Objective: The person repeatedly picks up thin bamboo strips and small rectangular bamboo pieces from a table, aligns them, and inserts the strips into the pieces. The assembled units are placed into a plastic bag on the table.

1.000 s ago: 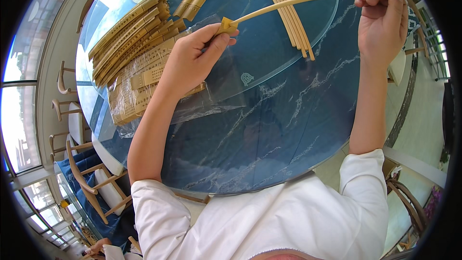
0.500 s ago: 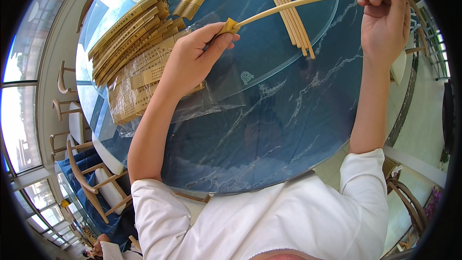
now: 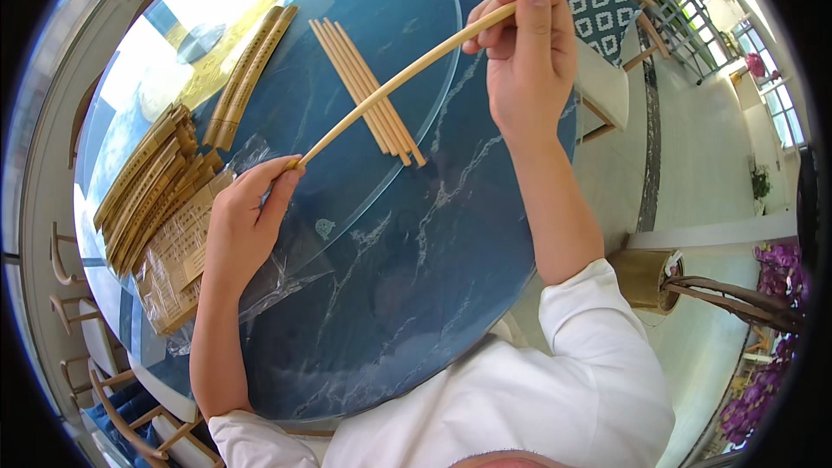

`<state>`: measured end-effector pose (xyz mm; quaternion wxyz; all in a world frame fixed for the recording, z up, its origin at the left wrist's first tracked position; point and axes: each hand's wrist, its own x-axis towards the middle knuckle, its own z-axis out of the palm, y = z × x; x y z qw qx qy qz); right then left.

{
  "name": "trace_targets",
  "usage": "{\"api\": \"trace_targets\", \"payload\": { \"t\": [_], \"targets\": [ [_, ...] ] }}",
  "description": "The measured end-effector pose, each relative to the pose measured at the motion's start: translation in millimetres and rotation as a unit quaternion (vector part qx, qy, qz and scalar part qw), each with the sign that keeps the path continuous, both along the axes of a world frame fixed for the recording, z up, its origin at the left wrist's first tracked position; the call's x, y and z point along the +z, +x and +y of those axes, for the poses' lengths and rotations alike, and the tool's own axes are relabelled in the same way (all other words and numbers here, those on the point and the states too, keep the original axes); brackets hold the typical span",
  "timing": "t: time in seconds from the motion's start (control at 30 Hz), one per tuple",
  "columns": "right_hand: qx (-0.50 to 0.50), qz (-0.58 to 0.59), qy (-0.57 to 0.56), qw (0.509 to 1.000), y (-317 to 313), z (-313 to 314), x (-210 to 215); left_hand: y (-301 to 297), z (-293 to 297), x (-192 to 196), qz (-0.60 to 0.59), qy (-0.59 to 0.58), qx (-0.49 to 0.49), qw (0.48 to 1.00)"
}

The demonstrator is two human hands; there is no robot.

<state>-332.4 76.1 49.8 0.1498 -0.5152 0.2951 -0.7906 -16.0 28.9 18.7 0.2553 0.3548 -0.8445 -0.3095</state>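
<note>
A long, pale, round wooden stick (image 3: 394,82) slants between my hands above the table. My left hand (image 3: 243,208) pinches its lower left end between thumb and fingers; a small yellowish piece there is mostly hidden by the fingertips. Higher up, my right hand (image 3: 533,61) is closed around the other end, its fingers bent over the stick. Several similar loose sticks (image 3: 368,91) lie side by side on the table beyond the held one. A stack of brown printed strips (image 3: 152,191) rests left of my left hand.
Flat brown printed pieces in a clear plastic bag (image 3: 178,282) lie by my left forearm. Two curved-looking printed strips (image 3: 250,78) lie farther back. The round glass-topped table (image 3: 381,295) has a dark blue marbled surface. Chairs (image 3: 147,416) stand at left, a potted plant (image 3: 646,282) at right.
The whole view has shifted, so the table and hands appear farther left. The stick slants more steeply now, and the yellowish piece at its left end shows less. Both hands keep their hold.
</note>
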Motion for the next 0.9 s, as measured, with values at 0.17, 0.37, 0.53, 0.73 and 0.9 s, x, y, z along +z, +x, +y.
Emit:
{"api": "trace_targets", "payload": {
  "t": [0.17,0.37,0.53,0.73,0.9],
  "targets": [
    [-0.005,-0.014,0.013,1.0,5.8,3.3,1.0,-4.3,1.3,1.0,0.021,0.02,0.038,0.999],
    [0.016,-0.03,0.009,0.999,12.5,6.4,2.2,-4.3,0.1,-0.6,0.055,0.045,0.06,0.996],
    [0.013,-0.02,0.026,0.999,10.3,6.4,-1.0,-2.9,-3.7,-5.5,0.078,0.063,0.052,0.994],
    [0.017,-0.053,0.069,0.996,15.4,-1.3,-4.6,7.2,-3.0,1.2,0.114,0.124,0.046,0.985],
    [0.013,-0.04,0.096,0.995,0.9,-7.4,-7.9,9.3,2.2,18.7,0.097,0.129,0.022,0.987]
  ]
}}
